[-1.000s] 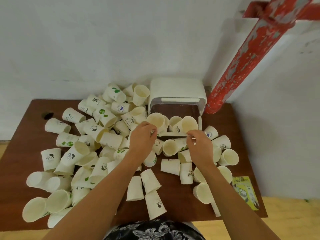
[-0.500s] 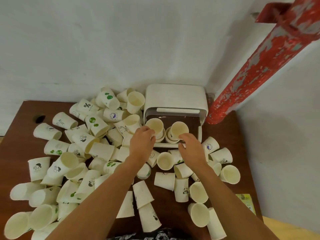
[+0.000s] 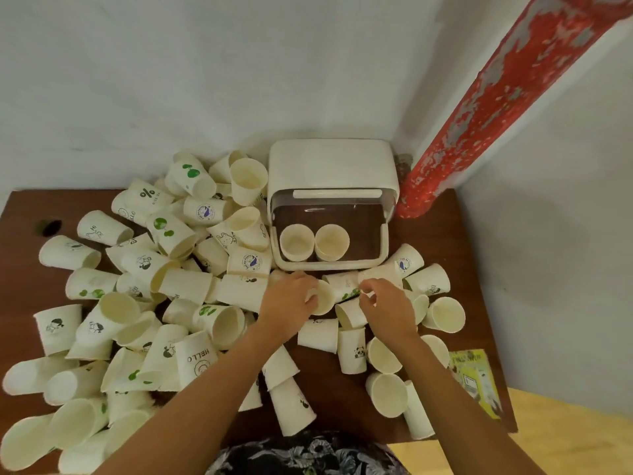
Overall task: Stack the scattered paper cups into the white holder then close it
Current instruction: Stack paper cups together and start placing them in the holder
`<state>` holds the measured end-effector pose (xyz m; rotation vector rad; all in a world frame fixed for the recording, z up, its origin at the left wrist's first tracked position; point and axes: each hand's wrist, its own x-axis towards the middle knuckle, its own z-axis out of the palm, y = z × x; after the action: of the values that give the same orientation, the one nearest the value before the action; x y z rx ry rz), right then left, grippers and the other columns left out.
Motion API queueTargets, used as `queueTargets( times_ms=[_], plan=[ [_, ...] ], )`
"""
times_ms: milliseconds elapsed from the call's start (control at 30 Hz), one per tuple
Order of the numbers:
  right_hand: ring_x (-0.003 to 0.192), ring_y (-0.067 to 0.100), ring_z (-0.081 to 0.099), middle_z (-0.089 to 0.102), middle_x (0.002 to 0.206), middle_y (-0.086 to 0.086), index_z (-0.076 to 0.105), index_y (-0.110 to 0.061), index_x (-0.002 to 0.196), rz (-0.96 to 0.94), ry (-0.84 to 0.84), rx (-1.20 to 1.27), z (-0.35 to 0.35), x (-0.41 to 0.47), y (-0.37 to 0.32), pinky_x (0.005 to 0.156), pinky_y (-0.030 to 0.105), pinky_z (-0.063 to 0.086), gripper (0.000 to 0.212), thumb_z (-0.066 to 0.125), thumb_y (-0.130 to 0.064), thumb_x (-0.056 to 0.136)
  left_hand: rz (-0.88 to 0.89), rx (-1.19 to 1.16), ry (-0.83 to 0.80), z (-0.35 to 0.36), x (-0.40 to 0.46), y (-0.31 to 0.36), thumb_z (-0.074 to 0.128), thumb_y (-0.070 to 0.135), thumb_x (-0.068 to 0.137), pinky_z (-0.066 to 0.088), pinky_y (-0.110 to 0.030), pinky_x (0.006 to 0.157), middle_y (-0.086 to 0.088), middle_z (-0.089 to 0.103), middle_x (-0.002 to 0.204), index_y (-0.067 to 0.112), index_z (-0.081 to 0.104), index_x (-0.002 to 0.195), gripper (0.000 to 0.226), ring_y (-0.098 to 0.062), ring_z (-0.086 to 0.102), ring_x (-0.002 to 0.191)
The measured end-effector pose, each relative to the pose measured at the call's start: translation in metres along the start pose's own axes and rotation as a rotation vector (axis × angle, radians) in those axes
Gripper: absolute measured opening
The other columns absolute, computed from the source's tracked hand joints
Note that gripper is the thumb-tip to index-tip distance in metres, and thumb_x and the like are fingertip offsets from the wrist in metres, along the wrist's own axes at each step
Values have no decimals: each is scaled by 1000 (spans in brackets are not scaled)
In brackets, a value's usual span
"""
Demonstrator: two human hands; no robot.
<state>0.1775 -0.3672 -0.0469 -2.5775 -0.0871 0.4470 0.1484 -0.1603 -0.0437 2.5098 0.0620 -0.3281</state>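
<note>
Change: half a second ago both hands were at the holder's mouth setting cups in; now they are back out among the loose cups just in front of it
Meaning: two cups are in, side by side, and the next pickup looks under way; the task is barely started, with the heap nearly untouched
Holder (image 3: 334, 166): white box at the back of the worktop (image 3: 442, 234), near the wall corner, its clear front flap open and lying toward the person
Stacked cups (image 3: 314, 242): two, mouths facing the camera, touching each other at the left of the holder floor; room remains to their right
Left hand (image 3: 287, 301): fingers curled round a cup (image 3: 322, 296) lying on its side, just before the holder
Right hand (image 3: 383, 303): fingers bent, thumb and forefinger pinching the rim of a cup (image 3: 346, 286)
Loose cups (image 3: 144, 303): dozens, white paper, some with green or black prints, tipped every way; most lie left of the holder, fewer to the right
Closing: not yet possible to judge; the flap must stay down until loading ends
</note>
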Motion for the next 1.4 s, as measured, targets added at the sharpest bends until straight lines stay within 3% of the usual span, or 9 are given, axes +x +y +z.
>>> queueTargets(
  times_ms=[133,267,400,600,833,1000,1133,1267,1400],
  plan=[
    [96,15,61,63,116,-5,64,-26,117,82,-39,-13,9,-23,15,79,32,50,26,56,-22,92,-15,128,-151,27,-6,1,57,33,92,49,-37,88,4,52,133,22,56,130,39,-19,47,120],
    [106,16,59,58,123,-6,61,-28,120,96,-99,-84,16,-32,25,80,32,48,29,56,-25,91,-37,145,-212,45,-7,-6,60,31,91,50,-36,79,-6,57,121,22,57,124,35,-24,53,109],
    [111,17,56,50,130,-8,56,-28,126,89,-85,-81,22,-28,26,81,34,49,34,55,-25,91,-47,103,-163,49,-3,-13,60,26,89,44,-30,67,-5,61,104,20,64,108,21,-23,59,95],
    [123,20,46,36,141,-5,46,-26,136,4,-213,-244,40,-11,23,82,35,50,45,55,-36,93,-35,32,-63,39,6,-5,55,18,91,51,-40,77,-2,63,100,14,69,103,19,-21,56,97],
    [95,25,62,54,122,1,60,-17,122,16,-91,-295,42,4,9,64,30,43,32,49,-15,92,-27,-3,89,20,7,3,56,21,92,52,-35,73,1,64,97,15,68,103,17,-18,57,91],
    [86,24,62,60,109,1,62,-17,112,39,-16,-317,23,7,5,67,32,50,24,49,-16,91,-17,-33,201,2,3,7,60,21,90,47,-28,67,2,65,95,16,69,100,14,-18,58,85],
    [78,17,61,63,94,-5,64,-19,102,132,79,-20,2,4,-10,71,34,53,18,58,-18,86,15,-53,291,-15,-6,11,62,20,90,48,-29,68,3,66,96,16,70,100,14,-17,58,84],
    [61,15,70,66,87,-1,67,-17,103,282,140,534,-19,1,-36,64,26,59,21,64,-11,84,51,-41,348,-33,-9,7,64,18,89,43,-25,71,2,67,98,15,71,100,13,-19,58,88],
    [66,14,73,69,89,4,65,-13,108,370,197,866,-31,8,-53,71,30,61,24,62,-3,86,89,-49,416,-53,-3,4,64,15,89,45,-28,76,2,67,100,14,71,103,16,-17,57,93]
  ],
)
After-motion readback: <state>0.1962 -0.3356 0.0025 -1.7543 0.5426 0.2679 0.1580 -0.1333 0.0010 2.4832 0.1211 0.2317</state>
